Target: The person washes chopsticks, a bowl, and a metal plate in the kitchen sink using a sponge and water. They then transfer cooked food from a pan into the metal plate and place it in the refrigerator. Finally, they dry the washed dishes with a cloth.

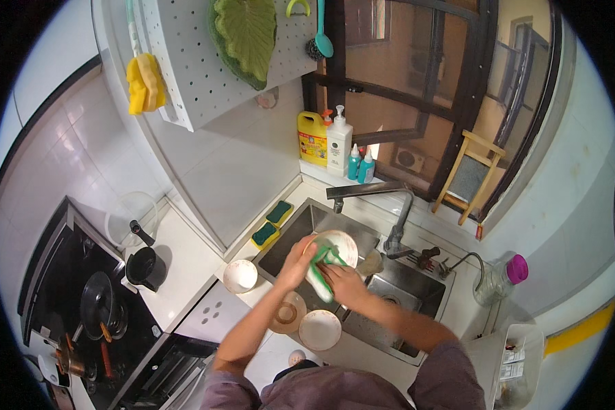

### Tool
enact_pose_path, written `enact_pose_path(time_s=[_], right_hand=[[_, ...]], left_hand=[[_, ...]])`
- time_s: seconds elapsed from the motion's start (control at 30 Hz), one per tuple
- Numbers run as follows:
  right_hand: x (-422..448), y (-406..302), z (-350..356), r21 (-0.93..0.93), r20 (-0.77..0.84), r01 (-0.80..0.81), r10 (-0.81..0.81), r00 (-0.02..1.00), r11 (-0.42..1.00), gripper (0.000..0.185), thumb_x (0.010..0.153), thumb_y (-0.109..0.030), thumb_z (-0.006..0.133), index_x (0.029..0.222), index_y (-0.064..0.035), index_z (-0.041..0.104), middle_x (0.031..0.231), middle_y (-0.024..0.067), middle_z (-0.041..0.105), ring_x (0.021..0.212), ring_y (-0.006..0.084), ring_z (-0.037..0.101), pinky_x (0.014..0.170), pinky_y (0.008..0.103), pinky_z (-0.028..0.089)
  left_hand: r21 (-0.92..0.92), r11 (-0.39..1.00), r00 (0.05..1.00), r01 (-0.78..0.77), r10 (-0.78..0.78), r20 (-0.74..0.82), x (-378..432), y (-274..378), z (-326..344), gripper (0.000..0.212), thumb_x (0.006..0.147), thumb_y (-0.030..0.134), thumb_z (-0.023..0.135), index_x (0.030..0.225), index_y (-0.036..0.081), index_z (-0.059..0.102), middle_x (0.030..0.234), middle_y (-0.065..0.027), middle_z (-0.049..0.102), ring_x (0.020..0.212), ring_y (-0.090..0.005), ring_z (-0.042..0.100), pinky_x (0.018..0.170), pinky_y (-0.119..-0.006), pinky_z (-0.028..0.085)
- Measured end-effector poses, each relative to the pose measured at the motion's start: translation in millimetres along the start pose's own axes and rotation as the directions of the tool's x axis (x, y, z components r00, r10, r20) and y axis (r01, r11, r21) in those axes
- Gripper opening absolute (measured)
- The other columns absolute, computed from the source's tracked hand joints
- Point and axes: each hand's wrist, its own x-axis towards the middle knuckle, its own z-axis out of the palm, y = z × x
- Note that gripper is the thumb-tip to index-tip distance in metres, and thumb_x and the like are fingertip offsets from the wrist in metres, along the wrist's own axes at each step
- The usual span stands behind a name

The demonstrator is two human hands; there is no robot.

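My left hand [295,263] grips the left rim of a white bowl [347,249] with a faint reddish pattern, held tilted above the double stainless-steel sink [277,260]. Inside the bowl, my right hand [344,284] presses a green and white cloth [318,279] against its surface. Part of the cloth hangs below the rim. On the counter's near edge stand a small white bowl [240,277], a second bowl [320,330] and a plate-like dish [293,320], partly covered by my left forearm. A beige cloth or sponge [371,263] rests on the sink divider.
A dark faucet [402,225] arches over the sink. Two green-yellow sponges [272,223] lie at its left rim. Bottles [339,143] line the window ledge. A glass jar with a pink lid [497,282] stands right; a black pot [146,269] and stove [66,287] are left.
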Motion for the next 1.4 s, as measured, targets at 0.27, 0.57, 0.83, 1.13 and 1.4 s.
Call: enact_pose_path(time_s=[0.27, 0.57, 0.83, 1.13, 1.4], right_hand=[[2, 7, -3, -0.043, -0.058, -0.067, 0.064, 0.996, 0.997, 0.03, 0.071, -0.01, 0.052, 0.1, -0.0014, 0.056, 0.095, 0.0084, 0.06, 0.089, 0.02, 0.057, 0.079, 0.0322, 0.045], [-4, -4, -2, 0.016, 0.003, -0.022, 0.022, 1.0, 1.0, 0.036, 0.07, -0.011, 0.053, 0.104, -0.0005, 0.054, 0.101, 0.0092, 0.056, 0.095, 0.0203, 0.054, 0.078, 0.0314, 0.044], [7, 53, -25, -0.342, 0.119, 0.38, -0.362, 0.925, 0.859, 0.024, 0.069, -0.014, 0.051, 0.09, -0.0031, 0.057, 0.106, 0.0095, 0.054, 0.102, 0.0222, 0.05, 0.095, 0.0334, 0.035], [-20, -4, -28, 0.694, 0.171, -0.469, 0.507, 0.845, 0.547, 0.019, 0.074, -0.012, 0.063, 0.089, -0.0009, 0.058, 0.086, 0.0111, 0.062, 0.082, 0.0238, 0.059, 0.073, 0.0331, 0.045], [-38, -17, -87, 0.968, 0.104, -0.246, 0.975, 0.196, -0.054, 0.038, 0.085, -0.023, 0.055, 0.115, -0.0016, 0.046, 0.107, 0.0087, 0.054, 0.097, 0.0199, 0.053, 0.085, 0.0338, 0.042]], left_hand=[[-0.129, 0.99, 0.998, -0.058, 0.054, -0.033, -4, 7, 5, 0.065, 0.084, 0.037, 0.051, 0.133, 0.005, 0.024, 0.131, -0.014, 0.033, 0.12, -0.0235, 0.032, 0.1, -0.033, 0.023], [-0.026, 0.998, 0.994, -0.054, 0.051, -0.099, -10, -1, 5, 0.045, 0.089, 0.038, 0.039, 0.119, 0.005, 0.046, 0.118, -0.0135, 0.047, 0.11, -0.022, 0.041, 0.095, -0.033, 0.029], [0.271, 0.963, 0.984, 0.017, -0.064, 0.166, 3, 9, -17, 0.045, 0.088, 0.04, 0.04, 0.117, 0.006, 0.048, 0.11, -0.0144, 0.053, 0.099, -0.0265, 0.047, 0.089, -0.034, 0.035], [-0.384, 0.9, 0.959, 0.208, -0.265, -0.101, 4, -12, -6, 0.049, 0.088, 0.042, 0.04, 0.121, 0.005, 0.044, 0.109, -0.0111, 0.054, 0.099, -0.0189, 0.052, 0.081, -0.033, 0.042], [-0.896, 0.303, 0.853, 0.325, -0.504, 0.139, 2, -15, -12, 0.038, 0.082, 0.014, 0.052, 0.113, -0.004, 0.04, 0.101, -0.0179, 0.054, 0.087, -0.0286, 0.059, 0.069, -0.034, 0.056]])
